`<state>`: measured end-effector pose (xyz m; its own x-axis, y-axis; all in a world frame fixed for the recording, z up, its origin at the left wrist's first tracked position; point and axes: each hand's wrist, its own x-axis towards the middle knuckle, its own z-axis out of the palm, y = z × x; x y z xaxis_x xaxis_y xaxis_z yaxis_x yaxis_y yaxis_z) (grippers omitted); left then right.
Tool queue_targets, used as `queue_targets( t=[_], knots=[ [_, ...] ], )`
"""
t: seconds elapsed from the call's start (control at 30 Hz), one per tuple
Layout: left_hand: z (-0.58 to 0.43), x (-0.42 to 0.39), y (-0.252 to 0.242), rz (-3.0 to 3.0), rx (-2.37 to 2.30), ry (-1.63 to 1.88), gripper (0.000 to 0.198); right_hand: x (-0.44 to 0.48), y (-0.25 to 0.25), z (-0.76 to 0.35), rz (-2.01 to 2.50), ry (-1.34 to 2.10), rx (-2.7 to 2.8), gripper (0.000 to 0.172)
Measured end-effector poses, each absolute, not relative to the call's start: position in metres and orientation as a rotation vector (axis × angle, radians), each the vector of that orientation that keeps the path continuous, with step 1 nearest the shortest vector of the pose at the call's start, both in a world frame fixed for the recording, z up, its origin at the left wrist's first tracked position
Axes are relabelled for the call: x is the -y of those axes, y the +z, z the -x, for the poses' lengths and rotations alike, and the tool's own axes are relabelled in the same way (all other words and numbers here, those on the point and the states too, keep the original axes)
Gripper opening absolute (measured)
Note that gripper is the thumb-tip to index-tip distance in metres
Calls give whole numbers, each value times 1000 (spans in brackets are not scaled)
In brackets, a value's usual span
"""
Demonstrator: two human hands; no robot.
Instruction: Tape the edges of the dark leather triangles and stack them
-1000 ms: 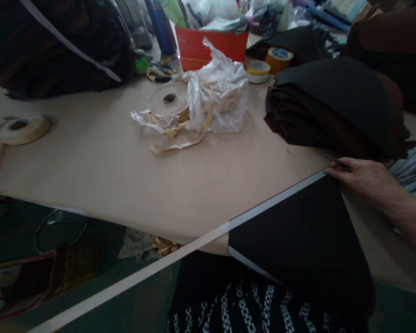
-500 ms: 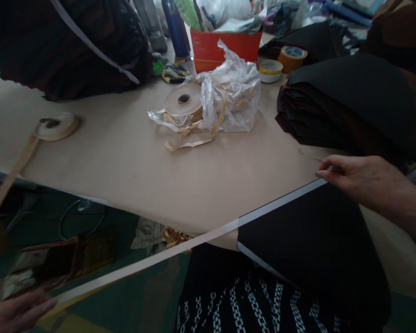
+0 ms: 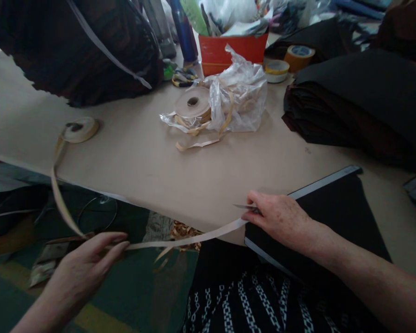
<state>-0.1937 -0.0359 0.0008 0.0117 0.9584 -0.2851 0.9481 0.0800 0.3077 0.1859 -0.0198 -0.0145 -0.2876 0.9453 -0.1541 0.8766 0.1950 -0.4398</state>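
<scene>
A beige tape strip point(image 3: 194, 238) runs from a flat roll point(image 3: 79, 129) on the table, loops down over the table edge and stretches across between my hands. My left hand point(image 3: 86, 266), below the table edge, has its fingers closed on the strip. My right hand point(image 3: 280, 222) is closed at the near corner of a black fabric piece point(image 3: 333, 212) with a pale taped edge, where the strip meets it. A thin metal tip point(image 3: 241, 206) pokes out from its fingers.
A second tape roll point(image 3: 193, 102) lies beside a crumpled plastic bag point(image 3: 241, 95). A red box point(image 3: 230, 51) and two small tape rolls point(image 3: 277, 69) stand behind it. Folded dark fabric point(image 3: 360, 101) fills the right, and a dark heap point(image 3: 90, 51) the far left.
My right hand slid left along the taped edge to the near corner of the black piece. My left hand came up into view, holding the strip. The view shifted left.
</scene>
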Motion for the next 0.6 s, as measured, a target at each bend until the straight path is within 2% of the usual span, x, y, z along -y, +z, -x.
queue_targets(
  t=[0.17, 0.37, 0.5, 0.6],
  knots=[
    [107, 36, -39, -1849, -1492, 231, 31, 31, 4, -196, 1640, 1007, 2074, 18],
    [65, 40, -83, -1892, -1375, 357, 43, 44, 11, -200, 1526, 1187, 1925, 18],
    [66, 38, -81, -1877, -1323, 379, 43, 45, -1, -196, 1605, 1370, 1810, 19],
    [65, 43, -64, -1876, -1245, 365, 33, 43, -9, -195, 1622, 1413, 1729, 19]
  ],
)
